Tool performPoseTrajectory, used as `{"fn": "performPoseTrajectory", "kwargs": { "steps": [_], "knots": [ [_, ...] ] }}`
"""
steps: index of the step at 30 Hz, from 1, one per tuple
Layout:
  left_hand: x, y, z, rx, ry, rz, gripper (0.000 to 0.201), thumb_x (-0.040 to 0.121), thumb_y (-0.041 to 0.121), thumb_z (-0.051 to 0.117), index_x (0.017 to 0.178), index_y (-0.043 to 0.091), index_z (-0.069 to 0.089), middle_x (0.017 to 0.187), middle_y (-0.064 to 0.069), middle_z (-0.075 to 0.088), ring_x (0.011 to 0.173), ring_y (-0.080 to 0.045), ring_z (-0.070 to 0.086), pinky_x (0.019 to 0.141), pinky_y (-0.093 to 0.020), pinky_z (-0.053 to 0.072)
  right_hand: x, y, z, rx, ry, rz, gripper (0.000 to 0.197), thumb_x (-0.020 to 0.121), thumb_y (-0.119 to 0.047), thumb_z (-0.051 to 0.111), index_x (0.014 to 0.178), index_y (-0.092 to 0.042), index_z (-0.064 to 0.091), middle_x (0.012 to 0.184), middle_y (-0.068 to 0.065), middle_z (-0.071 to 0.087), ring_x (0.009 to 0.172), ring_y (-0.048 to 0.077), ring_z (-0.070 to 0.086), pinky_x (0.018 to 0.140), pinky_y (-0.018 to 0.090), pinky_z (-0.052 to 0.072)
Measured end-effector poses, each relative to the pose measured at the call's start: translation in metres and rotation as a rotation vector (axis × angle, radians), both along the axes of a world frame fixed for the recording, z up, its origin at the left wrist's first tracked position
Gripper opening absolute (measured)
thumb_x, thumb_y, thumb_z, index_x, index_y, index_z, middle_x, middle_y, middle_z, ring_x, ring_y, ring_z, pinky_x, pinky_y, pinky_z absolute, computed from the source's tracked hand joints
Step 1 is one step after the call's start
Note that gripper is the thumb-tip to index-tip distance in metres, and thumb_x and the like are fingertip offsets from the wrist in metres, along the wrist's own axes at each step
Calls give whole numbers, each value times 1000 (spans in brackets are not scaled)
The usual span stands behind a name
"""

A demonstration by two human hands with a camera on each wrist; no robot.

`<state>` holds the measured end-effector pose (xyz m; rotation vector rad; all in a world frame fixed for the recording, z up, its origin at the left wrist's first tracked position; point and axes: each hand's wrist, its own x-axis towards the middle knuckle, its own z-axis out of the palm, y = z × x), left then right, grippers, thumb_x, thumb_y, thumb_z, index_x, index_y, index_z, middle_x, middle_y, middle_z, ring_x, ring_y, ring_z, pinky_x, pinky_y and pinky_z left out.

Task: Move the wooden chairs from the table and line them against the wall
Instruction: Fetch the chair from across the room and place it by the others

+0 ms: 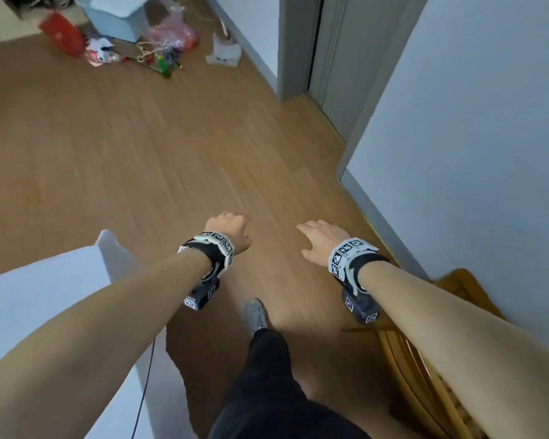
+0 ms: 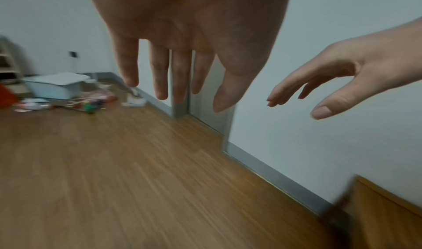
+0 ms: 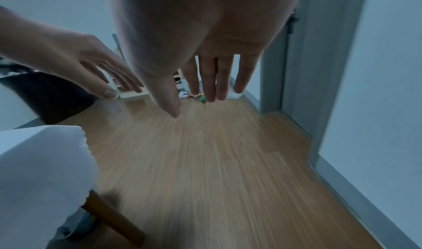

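Right hand [image 3: 205,41], fingers straight, hangs empty over wooden floor [image 3: 205,162].

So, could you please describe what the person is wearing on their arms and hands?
Both forearms are bare, with no sleeves or gloves. The left wrist and right wrist each carry a black strap ringed with white tiles printed in black square codes. A dark boxy camera with similar code stickers hangs beneath each wrist.
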<state>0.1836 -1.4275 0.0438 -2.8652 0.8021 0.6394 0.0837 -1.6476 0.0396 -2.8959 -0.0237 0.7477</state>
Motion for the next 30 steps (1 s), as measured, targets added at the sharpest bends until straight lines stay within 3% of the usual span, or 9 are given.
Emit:
{"fn": "performPoseTrajectory", "kwargs": {
  "steps": [9, 18, 30],
  "knots": [
    [149, 136, 32, -18, -69, 308, 54, 89, 38, 57, 140, 19, 50, 134, -5, 59, 123, -28, 54, 96, -40, 46, 231, 123, 38, -7, -64, 344, 65, 100, -34, 56, 158, -17, 32, 154, 4, 45, 144, 27, 37, 110, 41, 41],
    [232, 240, 50, 0, -113, 583, 55, 89, 37, 56, 141, 20, 49, 136, -3, 58, 125, -27, 53, 95, -40, 45, 385, 239, 47, 1, -78, 658, 59, 98, -30, 57, 153, -16, 39, 142, 6, 54, 131, 26, 48, 99, 42, 49],
    [354, 342, 64, -24, -130, 1071, 60, 89, 37, 58, 145, 20, 47, 140, -6, 56, 128, -28, 52, 100, -41, 47, 600, 406, 47, -41, -88, 1122, 54, 98, -26, 58, 149, -15, 43, 147, 8, 51, 137, 29, 46, 105, 47, 47]
  ]
}}
